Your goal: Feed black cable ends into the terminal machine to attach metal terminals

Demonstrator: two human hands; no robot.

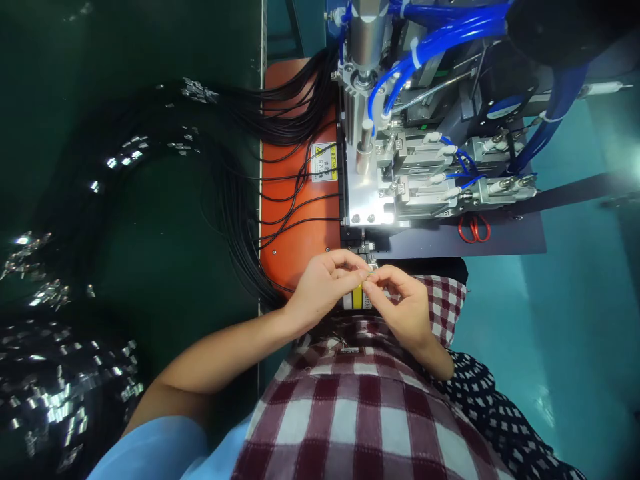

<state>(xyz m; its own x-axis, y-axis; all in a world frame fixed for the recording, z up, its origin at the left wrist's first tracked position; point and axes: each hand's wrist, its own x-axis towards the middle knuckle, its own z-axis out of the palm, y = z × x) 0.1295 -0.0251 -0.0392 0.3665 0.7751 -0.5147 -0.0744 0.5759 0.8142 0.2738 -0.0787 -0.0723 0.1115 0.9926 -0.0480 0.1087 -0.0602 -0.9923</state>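
Observation:
My left hand [320,287] and my right hand [400,300] meet at the front edge of a machine [370,193], fingertips almost touching. Both are closed in a pinch. Between them is a tiny, thin, light-coloured piece [371,273], too small to name; I cannot tell which hand bears it. A small metal fixture [369,248] of the machine sits just beyond my fingertips. Under my hands shows a yellow and white label [357,298]. Black cables [300,220] run across an orange plate [280,237] to the left, ending at the machine's side.
A dark green table [150,213] on the left carries bundles of black cables [240,220] with shiny metal ends [133,152]. Another coiled heap [60,400] lies nearer. Blue air hoses [450,27] hang over the machine. A red wire loop [474,229] rests on its dark base.

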